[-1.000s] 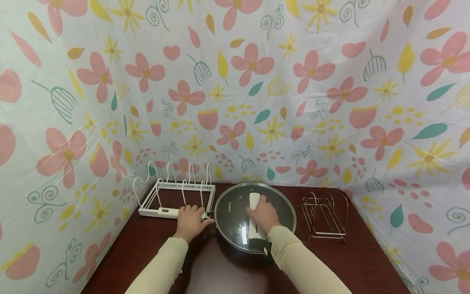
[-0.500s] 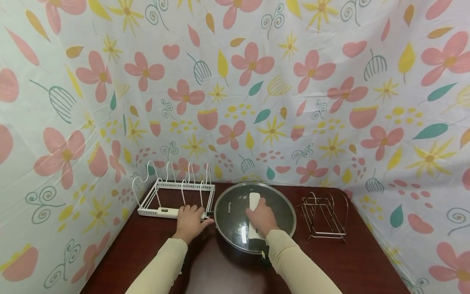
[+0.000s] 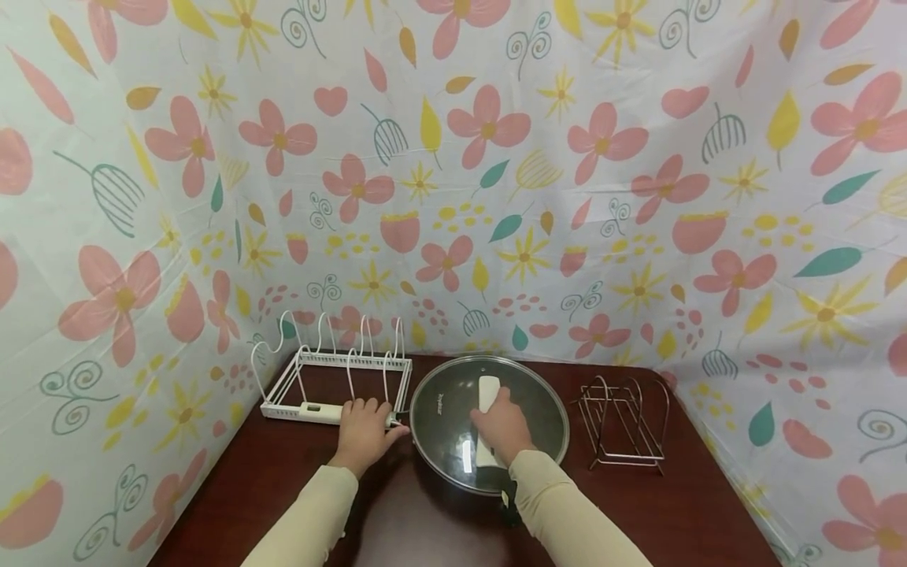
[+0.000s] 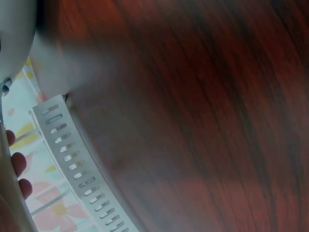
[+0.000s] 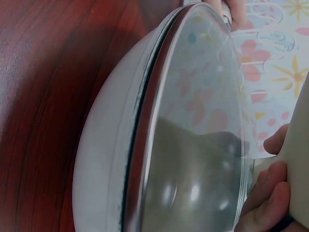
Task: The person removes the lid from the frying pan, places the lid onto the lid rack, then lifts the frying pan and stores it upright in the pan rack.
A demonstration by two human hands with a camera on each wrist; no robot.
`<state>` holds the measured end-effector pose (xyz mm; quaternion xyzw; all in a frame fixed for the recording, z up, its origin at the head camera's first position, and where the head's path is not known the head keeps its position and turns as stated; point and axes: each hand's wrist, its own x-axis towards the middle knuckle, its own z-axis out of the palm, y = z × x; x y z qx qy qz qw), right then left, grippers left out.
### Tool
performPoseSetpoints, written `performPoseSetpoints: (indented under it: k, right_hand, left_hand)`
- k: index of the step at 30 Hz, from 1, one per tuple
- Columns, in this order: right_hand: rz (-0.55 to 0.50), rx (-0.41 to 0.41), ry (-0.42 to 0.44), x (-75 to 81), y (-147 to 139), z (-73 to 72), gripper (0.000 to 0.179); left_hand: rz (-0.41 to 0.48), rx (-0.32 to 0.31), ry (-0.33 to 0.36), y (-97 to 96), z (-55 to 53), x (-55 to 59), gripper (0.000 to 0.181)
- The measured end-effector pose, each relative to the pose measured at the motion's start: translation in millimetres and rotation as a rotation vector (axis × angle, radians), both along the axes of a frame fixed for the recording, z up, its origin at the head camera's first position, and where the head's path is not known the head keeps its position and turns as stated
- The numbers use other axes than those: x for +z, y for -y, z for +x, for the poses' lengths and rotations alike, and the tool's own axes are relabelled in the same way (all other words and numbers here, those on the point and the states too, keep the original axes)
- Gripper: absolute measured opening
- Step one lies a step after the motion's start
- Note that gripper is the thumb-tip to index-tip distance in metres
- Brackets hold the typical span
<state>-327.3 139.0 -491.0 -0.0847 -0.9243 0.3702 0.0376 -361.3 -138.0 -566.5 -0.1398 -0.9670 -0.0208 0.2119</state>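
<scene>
A frying pan [image 5: 108, 145] with pale outer walls stands on the table, covered by a round glass lid [image 3: 453, 425] with a metal rim. My left hand [image 3: 361, 433] grips the pan's cream long handle [image 3: 320, 412], which points left across the front of the white rack. In the left wrist view, fingertips [image 4: 19, 164] curl around that handle. My right hand [image 3: 505, 429] holds the upright white lid handle [image 3: 487, 392] from the right. The lid appears to sit on the pan's rim. Its glass is too dark in the head view to show the contents.
The white rack [image 3: 354, 362] with several upright hoops stands at the back left. A smaller metal wire rack [image 3: 627, 425] is right of the pan. Both are on the dark red wooden table [image 3: 680, 512]. A flower-patterned curtain [image 3: 453, 197] hangs close behind and at both sides.
The head view has shifted slightly, so the racks and pan appear a little farther left. Both hands keep their hold on the pan's handle and the lid's handle.
</scene>
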Motion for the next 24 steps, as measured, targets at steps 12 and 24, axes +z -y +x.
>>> performPoseSetpoints:
  k: [12,24]
  right_hand:
    - [-0.117,0.011,-0.073,-5.1,-6.8,-0.6,0.062]
    - [-0.038,0.024,-0.077,5.3,-15.2,-0.8,0.065]
  left_hand:
    - [0.032,0.011,0.036,-5.6,8.2,6.7,0.065]
    - [0.030,0.004,0.034,-1.4,6.3,4.0,0.062]
